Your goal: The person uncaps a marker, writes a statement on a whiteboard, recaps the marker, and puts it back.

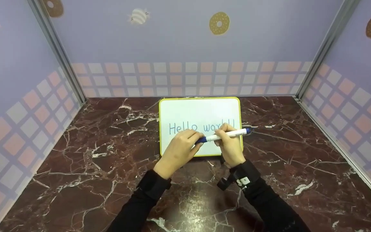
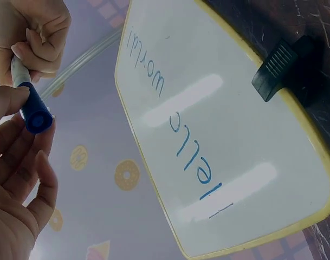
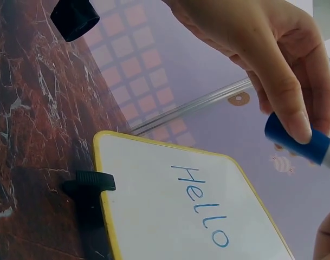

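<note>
A whiteboard marker (image 1: 232, 133) with a white barrel lies across both hands, above the lower part of a yellow-framed whiteboard (image 1: 198, 111). My left hand (image 1: 179, 150) pinches its blue cap (image 2: 36, 115) between thumb and fingers. Around the barrel curl the fingers of my right hand (image 1: 231, 146), near the board's right side. The cap sits against the barrel; whether it is fully seated I cannot tell. Blue handwriting (image 2: 193, 146) on the board reads "Hello world!", partly covered by the hands in the head view.
Black clip-like feet (image 2: 276, 69) hold the board's lower edge, so it stands tilted on the dark red marbled table (image 1: 108, 180). Behind it rises a lilac wall (image 1: 179, 38) with doughnut pictures and a checked band. Side walls flank the table. Both wrists wear black straps (image 1: 153, 185).
</note>
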`<state>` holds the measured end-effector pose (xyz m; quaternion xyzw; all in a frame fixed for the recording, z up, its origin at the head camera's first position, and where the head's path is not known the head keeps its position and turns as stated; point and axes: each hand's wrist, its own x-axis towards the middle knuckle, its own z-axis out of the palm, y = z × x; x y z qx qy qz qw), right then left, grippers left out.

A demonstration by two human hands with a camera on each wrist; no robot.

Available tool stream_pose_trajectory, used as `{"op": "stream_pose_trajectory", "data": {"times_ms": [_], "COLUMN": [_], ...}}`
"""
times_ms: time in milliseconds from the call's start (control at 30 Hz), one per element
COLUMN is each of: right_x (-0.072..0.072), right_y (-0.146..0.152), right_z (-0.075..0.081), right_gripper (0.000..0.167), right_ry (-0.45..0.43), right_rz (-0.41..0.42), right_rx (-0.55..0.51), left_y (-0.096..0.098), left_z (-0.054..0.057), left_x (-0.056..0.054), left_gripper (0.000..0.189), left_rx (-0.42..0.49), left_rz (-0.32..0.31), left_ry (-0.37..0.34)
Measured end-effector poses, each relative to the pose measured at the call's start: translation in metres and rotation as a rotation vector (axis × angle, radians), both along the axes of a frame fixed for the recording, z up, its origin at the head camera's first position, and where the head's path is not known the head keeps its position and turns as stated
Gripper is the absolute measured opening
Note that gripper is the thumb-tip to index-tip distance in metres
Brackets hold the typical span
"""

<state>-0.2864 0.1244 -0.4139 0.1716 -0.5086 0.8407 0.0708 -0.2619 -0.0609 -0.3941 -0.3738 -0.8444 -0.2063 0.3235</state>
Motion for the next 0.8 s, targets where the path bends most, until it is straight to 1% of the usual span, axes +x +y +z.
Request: {"op": "stream_pose_trajectory", "data": {"times_ms": [100, 200, 300, 433, 533, 700, 800], "right_x": [0.0006, 0.0007, 0.0007, 0.0006, 0.0003, -0.0004, -0.0010], "right_y": [-0.0011, -0.0023, -0.0034, -0.0053, -0.0064, -0.0041, -0.0001], "right_z": [-0.0002, -0.0012, -0.0032, -0.0062, -0.0074, -0.0058, -0.0030], "right_gripper": [0.039, 0.038, 0.036, 0.034, 0.033, 0.030, 0.027], "right_ry": [0.010, 0.032, 0.063, 0.114, 0.150, 0.159, 0.164], "right_rz": [-0.001, 0.000, -0.009, -0.030, -0.032, -0.012, 0.018], "right_rx": [0.005, 0.011, 0.024, 0.066, 0.090, 0.108, 0.131], "left_y": [0.0013, 0.0025, 0.0028, 0.0009, -0.0007, -0.0013, -0.0013], "left_z": [-0.0002, -0.0007, -0.0006, -0.0002, 0.0003, 0.0008, 0.0008], "left_x": [0.0005, 0.0007, 0.0010, 0.0012, 0.0010, 0.0005, 0.0001], "left_gripper": [0.017, 0.017, 0.018, 0.019, 0.019, 0.020, 0.021], "left_rx": [0.014, 0.019, 0.018, 0.027, 0.038, 0.054, 0.063], "left_rz": [-0.044, -0.065, -0.066, -0.058, -0.064, -0.085, -0.090], "left_ry": [-0.042, -0.063, -0.070, -0.083, -0.096, -0.111, -0.116]}}
